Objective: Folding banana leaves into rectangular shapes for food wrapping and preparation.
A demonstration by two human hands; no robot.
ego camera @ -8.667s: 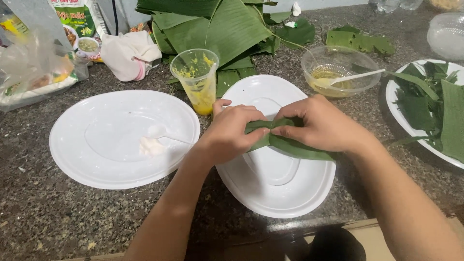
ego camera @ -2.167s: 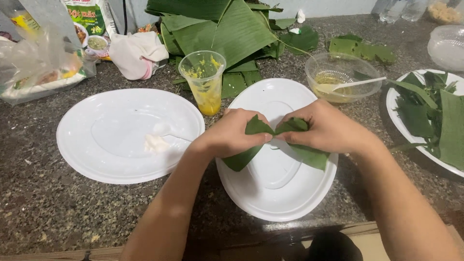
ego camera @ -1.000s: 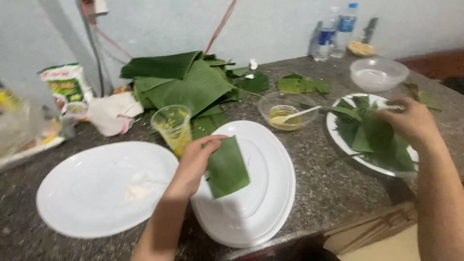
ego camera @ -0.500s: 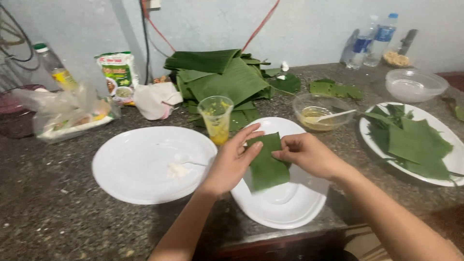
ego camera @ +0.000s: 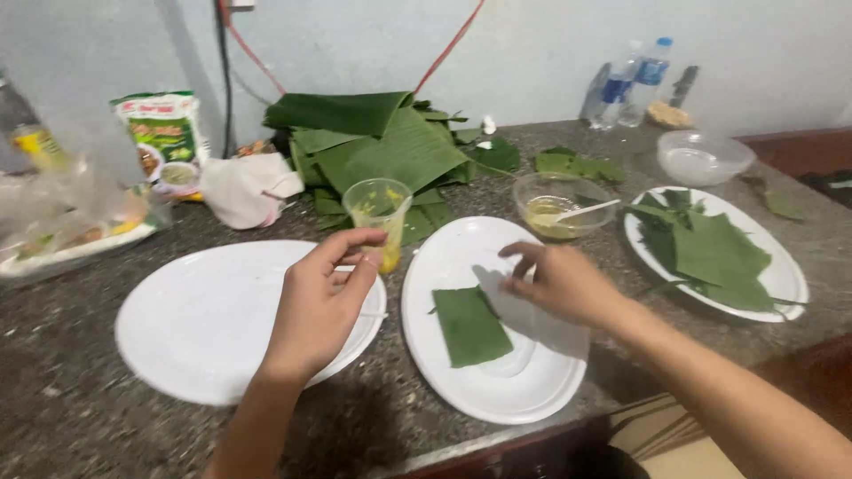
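A small green leaf piece (ego camera: 469,325) lies flat on the middle white plate (ego camera: 524,390), just below and a little to the left of the right hand (ego camera: 561,282). I think this is the step of laying the leaf out flat, ready for something to go on it. The next move likely calls for a spoon, or for a pinch of filling set gently on the leaf.

The right hand hovers over the plate with its fingers loosely bent. Its fingertips are just beside the top corner of the leaf piece, and I cannot tell if they touch it. It holds nothing.

The left hand (ego camera: 321,302) is lifted over the edge of the big white plate (ego camera: 186,324). Its fingers are half curled, thumb near the first finger, with nothing in them that I can see.

Just past the left hand stands a plastic cup (ego camera: 379,213) with yellow stuff in it. Past the right hand is a clear bowl (ego camera: 557,202) with a spoon. Farther to the right is another plate of cut leaves (ego camera: 710,253).
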